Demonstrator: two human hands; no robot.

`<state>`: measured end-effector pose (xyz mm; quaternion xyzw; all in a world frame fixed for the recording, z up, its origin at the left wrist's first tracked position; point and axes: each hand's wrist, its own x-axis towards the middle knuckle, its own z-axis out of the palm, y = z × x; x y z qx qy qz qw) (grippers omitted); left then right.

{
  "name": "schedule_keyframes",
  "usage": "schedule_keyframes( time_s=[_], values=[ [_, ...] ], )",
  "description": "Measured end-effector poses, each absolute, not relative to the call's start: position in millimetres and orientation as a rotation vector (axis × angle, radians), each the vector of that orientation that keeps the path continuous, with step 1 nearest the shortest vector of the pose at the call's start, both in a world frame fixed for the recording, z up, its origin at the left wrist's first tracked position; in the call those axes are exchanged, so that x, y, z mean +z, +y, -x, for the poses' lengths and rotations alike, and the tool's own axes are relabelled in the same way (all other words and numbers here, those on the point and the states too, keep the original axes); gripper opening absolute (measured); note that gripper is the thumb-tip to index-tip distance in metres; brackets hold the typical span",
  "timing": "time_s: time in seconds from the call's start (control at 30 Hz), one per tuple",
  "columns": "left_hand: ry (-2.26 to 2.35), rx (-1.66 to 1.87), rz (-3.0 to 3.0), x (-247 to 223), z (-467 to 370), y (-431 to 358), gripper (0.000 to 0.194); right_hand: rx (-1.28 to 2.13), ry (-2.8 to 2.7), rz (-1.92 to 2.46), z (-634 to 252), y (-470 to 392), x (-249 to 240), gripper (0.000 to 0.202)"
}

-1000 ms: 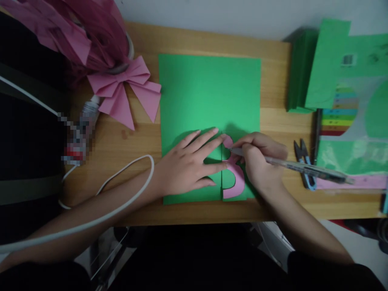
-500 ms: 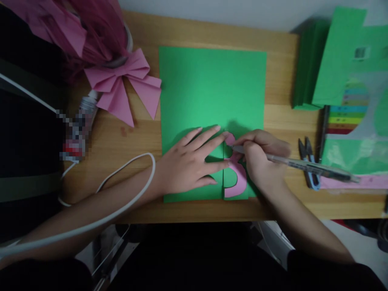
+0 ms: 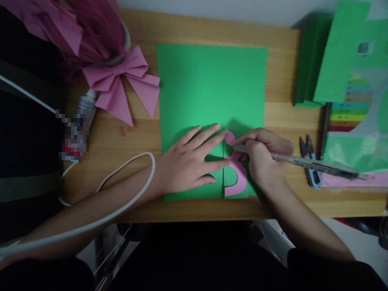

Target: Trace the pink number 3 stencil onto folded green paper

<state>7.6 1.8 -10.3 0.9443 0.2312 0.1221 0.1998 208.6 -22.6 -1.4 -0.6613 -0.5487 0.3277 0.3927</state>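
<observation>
My left hand [image 3: 189, 159] lies flat with fingers spread on a large green sheet of paper [image 3: 209, 85]. Two of its fingertips press on a curved pink paper cutout [image 3: 241, 178], which rests on a narrower green strip or fold at the sheet's near edge. My right hand [image 3: 265, 157] grips a pen [image 3: 303, 162], its tip at the pink cutout's edge near the upper curve. A dark line follows parts of the cutout's outline. Fingers of both hands cover some of the cutout.
A pink paper bow [image 3: 121, 74] and a glue tube [image 3: 80, 125] lie at left. Snips [image 3: 309, 163] with blue handles lie at right, beside a green paper stack [image 3: 330, 64] and a paper packet [image 3: 348, 149]. A white cable [image 3: 121, 214] loops over my left forearm.
The pen tip has barely moved along the cutout's edge, and its rear end has swung slightly to the right. My left hand stays in place. The view has shifted a little.
</observation>
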Motion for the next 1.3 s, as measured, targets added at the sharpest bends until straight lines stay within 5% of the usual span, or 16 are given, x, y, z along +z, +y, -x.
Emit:
schedule_keyframes(
  time_s=[1.3],
  values=[
    [0.638,0.359,-2.639,-11.3,-6.0,2.0,0.047,0.809,-1.401,1.643,-204.0,-19.9,0.5,0.017]
  ],
)
